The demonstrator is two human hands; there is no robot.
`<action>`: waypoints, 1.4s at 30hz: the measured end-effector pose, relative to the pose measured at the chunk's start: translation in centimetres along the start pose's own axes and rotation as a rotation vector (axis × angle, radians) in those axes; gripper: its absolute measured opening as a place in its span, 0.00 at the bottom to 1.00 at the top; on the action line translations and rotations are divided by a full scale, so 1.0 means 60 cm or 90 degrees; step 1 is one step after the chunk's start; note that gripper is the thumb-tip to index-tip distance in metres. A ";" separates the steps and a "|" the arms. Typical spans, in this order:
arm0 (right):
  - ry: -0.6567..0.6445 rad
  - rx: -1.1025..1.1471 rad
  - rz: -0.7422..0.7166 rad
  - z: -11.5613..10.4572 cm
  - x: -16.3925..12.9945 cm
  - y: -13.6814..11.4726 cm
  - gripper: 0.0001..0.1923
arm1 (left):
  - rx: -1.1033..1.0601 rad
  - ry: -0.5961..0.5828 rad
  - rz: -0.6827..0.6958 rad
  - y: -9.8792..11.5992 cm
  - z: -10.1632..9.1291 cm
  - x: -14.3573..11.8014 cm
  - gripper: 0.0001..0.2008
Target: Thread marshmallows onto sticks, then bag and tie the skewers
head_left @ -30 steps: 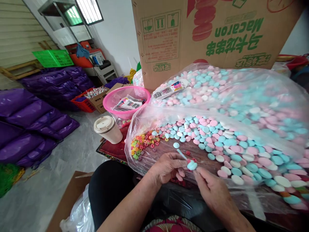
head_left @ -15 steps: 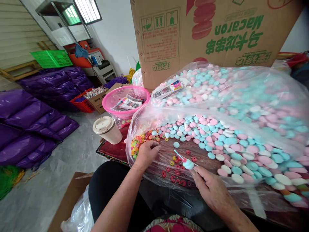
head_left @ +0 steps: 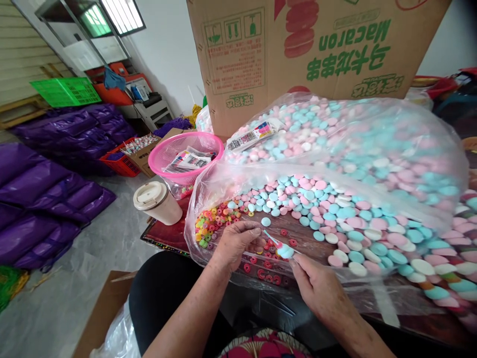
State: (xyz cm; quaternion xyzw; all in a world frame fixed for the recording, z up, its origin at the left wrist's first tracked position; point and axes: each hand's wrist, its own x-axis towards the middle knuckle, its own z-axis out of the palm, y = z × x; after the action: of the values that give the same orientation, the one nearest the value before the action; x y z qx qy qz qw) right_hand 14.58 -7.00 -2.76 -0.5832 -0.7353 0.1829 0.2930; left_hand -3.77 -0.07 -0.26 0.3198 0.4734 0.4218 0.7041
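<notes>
Blue stick (head_left: pixel 271 237) stays pinched in our right hand (head_left: pixel 316 288); left hand (head_left: pixel 236 241) fingers pinch a ring, so we thread squarely.

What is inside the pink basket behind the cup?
The pink basket holds printed paper packets or leaflets, lying flat and loosely stacked. Whatever lies beneath them is covered, and their print is too small to read.

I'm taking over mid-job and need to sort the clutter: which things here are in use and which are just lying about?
In use:
right hand holding the stick with a blue disc
left hand by the small coloured rings
pastel discs in the clear bag

Lying about:
lidded cup
pink basket
Macaron carton
purple bags
</notes>
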 end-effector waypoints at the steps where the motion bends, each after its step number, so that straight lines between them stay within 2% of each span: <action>1: 0.002 0.001 -0.008 -0.001 0.001 -0.002 0.16 | 0.010 0.005 -0.002 -0.001 0.003 0.000 0.17; 6: -0.004 -0.015 -0.012 0.001 0.004 -0.007 0.16 | 0.033 0.012 -0.002 -0.004 0.015 -0.003 0.18; 9: -0.010 -0.017 0.005 0.005 0.003 -0.005 0.16 | 0.030 -0.018 -0.003 -0.003 0.015 -0.003 0.17; 13: 0.001 -0.022 0.011 0.012 0.000 0.000 0.17 | -0.028 -0.048 -0.014 -0.004 0.009 -0.001 0.17; 22: 0.011 0.025 0.038 0.021 0.001 0.011 0.16 | -0.145 -0.045 -0.070 -0.015 0.016 0.005 0.18; 26: 0.014 0.046 0.020 0.020 0.000 0.013 0.16 | -0.146 -0.044 -0.081 -0.017 0.020 0.010 0.18; 30: 0.008 0.069 0.010 0.019 0.000 0.010 0.16 | -0.106 -0.079 -0.091 -0.028 0.026 0.006 0.17; 32: 0.013 0.092 0.029 0.017 0.004 0.009 0.16 | -0.035 -0.106 -0.098 -0.034 0.030 0.004 0.17; 34: 0.020 0.129 0.072 0.013 0.010 0.010 0.16 | 0.103 -0.095 -0.038 -0.033 0.032 0.006 0.15; 38: 0.046 0.180 0.163 0.005 0.020 0.015 0.19 | 0.534 0.104 0.223 -0.014 0.029 0.036 0.10; 40: 0.044 0.184 0.170 0.004 0.019 0.015 0.20 | 0.710 0.134 0.244 -0.008 0.031 0.055 0.08; 42: 0.041 0.185 0.161 0.002 0.015 0.015 0.20 | 0.773 0.108 0.224 -0.011 0.035 0.069 0.05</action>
State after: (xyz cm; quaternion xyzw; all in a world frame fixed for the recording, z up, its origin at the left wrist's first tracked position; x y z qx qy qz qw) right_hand 15.04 -5.86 -3.20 -0.6281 -0.6121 0.3035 0.3725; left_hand -0.81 3.26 -1.71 0.7002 0.6229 0.2116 0.2776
